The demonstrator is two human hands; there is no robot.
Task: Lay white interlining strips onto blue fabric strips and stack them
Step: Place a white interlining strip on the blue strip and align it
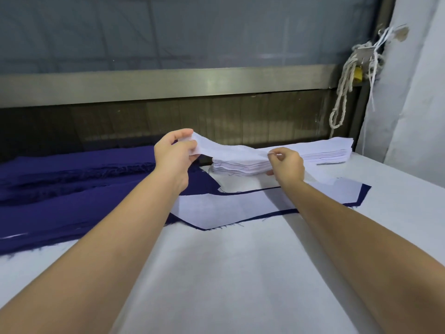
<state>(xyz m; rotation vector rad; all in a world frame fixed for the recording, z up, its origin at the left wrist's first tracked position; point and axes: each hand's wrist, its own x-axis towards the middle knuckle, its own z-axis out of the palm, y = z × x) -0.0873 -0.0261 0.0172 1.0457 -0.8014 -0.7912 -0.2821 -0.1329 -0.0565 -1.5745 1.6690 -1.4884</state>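
One strip (231, 150) spans left grip (174, 157) to right grip (287, 165), apparently over the stack (240, 166).

White interlining strips (265, 160), dark blue fabric (72, 189)

The left hand (174, 153) pinches one end of a white strip (228, 151) and holds it up high. The right hand (286, 165) pinches the same strip farther along, low by the pile of white strips (322, 154); its lower fingers may touch the pile, but that is hard to see. Nearer, a blue strip (364, 192) lies flat on the table (240, 273) with a white piece (228, 206) on top (blue peeks out round the edge). A heap of blue cloth (60, 189) sits on the left.
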